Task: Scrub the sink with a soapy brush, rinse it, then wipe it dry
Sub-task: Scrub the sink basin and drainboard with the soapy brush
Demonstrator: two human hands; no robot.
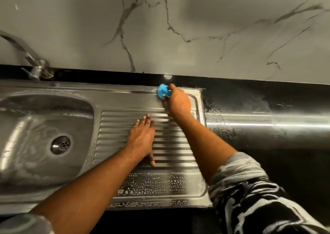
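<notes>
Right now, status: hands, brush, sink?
Right hand grips blue brush, far edge of drainboard. Left hand flat mid-drainboard. Suds along near edge, nothing blocking.

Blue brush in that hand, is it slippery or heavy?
The blue brush is probably slippery: soap bubbles dot the draining board. Likely light, since the right hand alone grips it. It seems stiff, keeping its shape in that grip.

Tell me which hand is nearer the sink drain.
Left. The left hand lies flat on the ribbed drainboard, right of the drain; the right hand grips the blue brush at the drainboard's far right corner.
</notes>
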